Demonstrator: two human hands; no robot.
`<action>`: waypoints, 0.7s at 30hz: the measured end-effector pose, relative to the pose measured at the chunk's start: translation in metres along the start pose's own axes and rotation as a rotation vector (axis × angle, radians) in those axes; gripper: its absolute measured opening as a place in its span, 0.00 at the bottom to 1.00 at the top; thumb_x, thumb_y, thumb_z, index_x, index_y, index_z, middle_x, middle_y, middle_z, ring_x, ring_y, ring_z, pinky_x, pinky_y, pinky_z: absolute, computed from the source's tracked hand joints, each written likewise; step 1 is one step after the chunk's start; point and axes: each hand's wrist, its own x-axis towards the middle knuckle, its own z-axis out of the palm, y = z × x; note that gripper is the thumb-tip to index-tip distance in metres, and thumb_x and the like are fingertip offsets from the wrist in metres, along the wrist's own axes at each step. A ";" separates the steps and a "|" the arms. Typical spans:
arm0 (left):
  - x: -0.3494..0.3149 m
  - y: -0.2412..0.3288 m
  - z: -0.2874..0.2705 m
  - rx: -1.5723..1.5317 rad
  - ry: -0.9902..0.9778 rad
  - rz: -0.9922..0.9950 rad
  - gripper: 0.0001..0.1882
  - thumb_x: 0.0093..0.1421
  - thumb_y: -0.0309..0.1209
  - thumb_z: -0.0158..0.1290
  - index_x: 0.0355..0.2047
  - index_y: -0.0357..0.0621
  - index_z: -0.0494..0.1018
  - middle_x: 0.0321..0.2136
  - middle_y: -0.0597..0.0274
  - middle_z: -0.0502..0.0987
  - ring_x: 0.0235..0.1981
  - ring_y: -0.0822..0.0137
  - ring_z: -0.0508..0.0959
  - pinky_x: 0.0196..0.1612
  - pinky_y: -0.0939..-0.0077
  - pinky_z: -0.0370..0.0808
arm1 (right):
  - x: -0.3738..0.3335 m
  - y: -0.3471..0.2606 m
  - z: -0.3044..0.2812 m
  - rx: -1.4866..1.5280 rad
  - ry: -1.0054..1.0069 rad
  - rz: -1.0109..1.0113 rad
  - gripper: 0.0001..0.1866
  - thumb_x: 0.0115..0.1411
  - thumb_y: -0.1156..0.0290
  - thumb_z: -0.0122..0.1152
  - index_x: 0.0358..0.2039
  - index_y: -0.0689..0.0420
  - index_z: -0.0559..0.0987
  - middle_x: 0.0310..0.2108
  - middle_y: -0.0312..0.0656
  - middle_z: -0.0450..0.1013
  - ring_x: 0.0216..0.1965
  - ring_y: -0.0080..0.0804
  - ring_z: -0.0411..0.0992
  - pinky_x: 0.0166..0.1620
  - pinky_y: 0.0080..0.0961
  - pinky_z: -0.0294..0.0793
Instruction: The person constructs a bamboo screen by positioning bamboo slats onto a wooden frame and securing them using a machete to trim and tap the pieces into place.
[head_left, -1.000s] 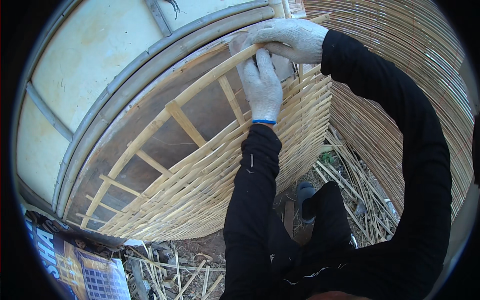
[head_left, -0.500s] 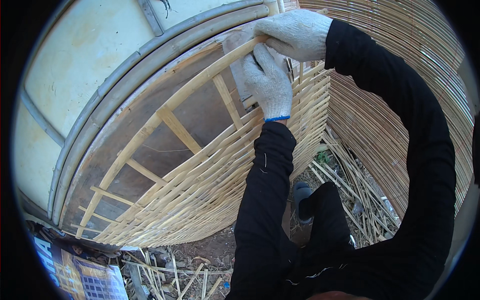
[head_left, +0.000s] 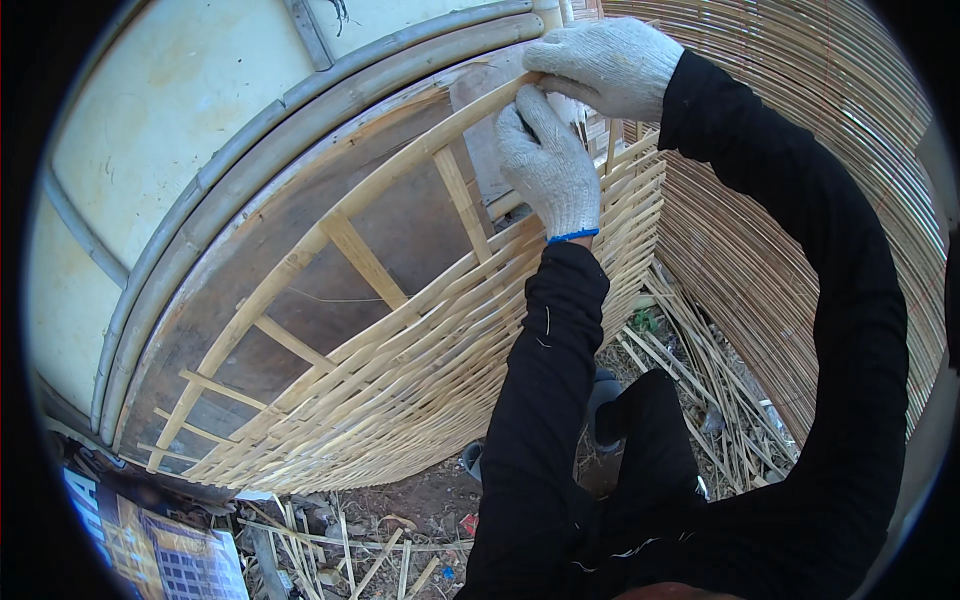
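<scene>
A long bamboo strip (head_left: 290, 262) runs along the top of a woven bamboo panel (head_left: 400, 390), crossing several upright slats such as a wide one (head_left: 365, 262). Wearing a white knit glove, my right hand (head_left: 603, 65) is closed around the strip's far right end. Just below it, my left hand (head_left: 548, 165), gloved too and with a blue cuff, grips the same strip with thumb and fingers bent. The two hands nearly touch. A gap between the strip and the tight weave below shows the bare slats.
A curved grey pole (head_left: 290, 105) and a brown board (head_left: 270, 230) stand behind the panel. A slatted bamboo screen (head_left: 770, 130) rises at right. Cut bamboo strips (head_left: 725, 385) litter the ground beside my feet. A printed banner (head_left: 170, 545) lies lower left.
Both hands have shifted slightly to the right in view, still gripping the strip's end. My left forearm has moved right as well, and a second foot now shows beside it.
</scene>
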 end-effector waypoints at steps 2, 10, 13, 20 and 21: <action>0.001 0.000 0.000 -0.087 -0.029 -0.085 0.19 0.72 0.39 0.48 0.37 0.31 0.75 0.28 0.61 0.75 0.29 0.72 0.72 0.35 0.73 0.69 | 0.000 0.000 -0.005 0.037 -0.014 0.015 0.12 0.70 0.61 0.54 0.47 0.52 0.78 0.34 0.45 0.79 0.32 0.38 0.81 0.39 0.31 0.83; -0.004 -0.005 -0.005 -0.201 -0.050 -0.075 0.20 0.72 0.42 0.45 0.39 0.34 0.73 0.30 0.63 0.74 0.30 0.74 0.73 0.33 0.77 0.71 | -0.005 0.001 -0.008 0.133 0.099 -0.046 0.10 0.68 0.63 0.56 0.44 0.53 0.78 0.32 0.45 0.79 0.33 0.42 0.79 0.41 0.35 0.81; -0.003 -0.014 -0.009 -0.291 -0.052 -0.087 0.19 0.73 0.43 0.44 0.41 0.36 0.72 0.32 0.63 0.74 0.30 0.75 0.74 0.32 0.79 0.72 | -0.005 0.000 -0.010 0.187 0.075 -0.073 0.10 0.68 0.64 0.56 0.44 0.53 0.78 0.32 0.45 0.78 0.33 0.45 0.79 0.40 0.37 0.81; 0.002 -0.005 -0.007 -0.346 -0.060 -0.168 0.20 0.73 0.44 0.45 0.45 0.37 0.73 0.33 0.65 0.73 0.30 0.77 0.73 0.32 0.82 0.72 | 0.003 0.004 -0.016 0.297 0.011 -0.059 0.10 0.66 0.66 0.58 0.43 0.56 0.79 0.31 0.47 0.78 0.33 0.45 0.79 0.41 0.37 0.79; 0.003 -0.006 -0.005 -0.351 -0.070 -0.172 0.20 0.73 0.44 0.45 0.45 0.37 0.73 0.33 0.65 0.73 0.30 0.77 0.73 0.32 0.82 0.72 | 0.005 0.006 -0.018 0.347 -0.007 -0.051 0.11 0.65 0.66 0.59 0.44 0.57 0.79 0.31 0.48 0.78 0.34 0.45 0.79 0.42 0.37 0.79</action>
